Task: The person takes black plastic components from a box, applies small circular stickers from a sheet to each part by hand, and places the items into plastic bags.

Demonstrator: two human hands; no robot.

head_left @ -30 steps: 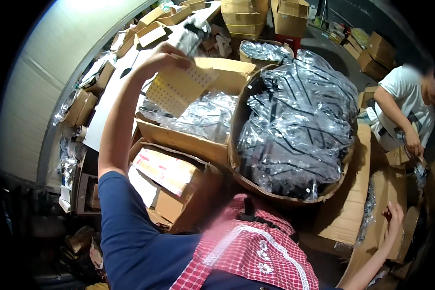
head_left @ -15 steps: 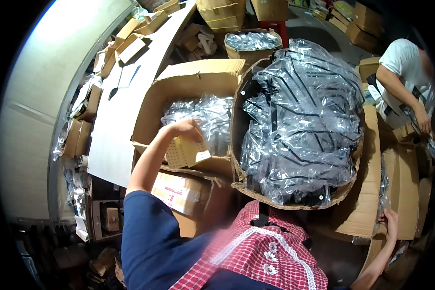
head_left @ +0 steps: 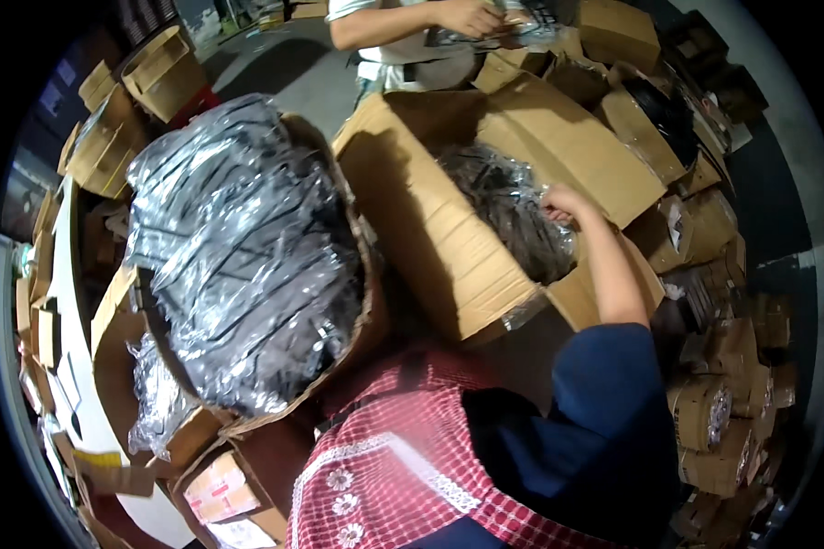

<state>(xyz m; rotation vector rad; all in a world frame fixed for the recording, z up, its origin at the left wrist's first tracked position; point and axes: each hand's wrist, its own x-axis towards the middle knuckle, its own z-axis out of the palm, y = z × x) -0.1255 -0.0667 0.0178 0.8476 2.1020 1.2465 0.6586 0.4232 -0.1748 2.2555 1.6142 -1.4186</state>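
My right hand (head_left: 563, 203) reaches into an open cardboard box (head_left: 412, 220), its fingers curled closed at the edge of the plastic-bagged goods (head_left: 513, 201). They seem to pinch a clear bag, though the fingertips are partly hidden. Dark parts show through the plastic. My left hand is out of the picture. To the left of that box, a big carton (head_left: 362, 302) is heaped with clear bags of thin black bent rods (head_left: 247, 247). At the lower left a yellow-edged sheet (head_left: 110, 471) hangs over the box there.
Across the box a person (head_left: 467, 18) in a white top handles bagged pieces. Stacked cartons (head_left: 719, 403) crowd the right side. A smaller carton with red print (head_left: 220, 489) sits at the lower left, near a long white table (head_left: 73, 339).
The view has swung to the right. My left hand, which held a dotted yellow sheet over the left box, has left the picture. My right hand has moved from the box's outer side to inside it.
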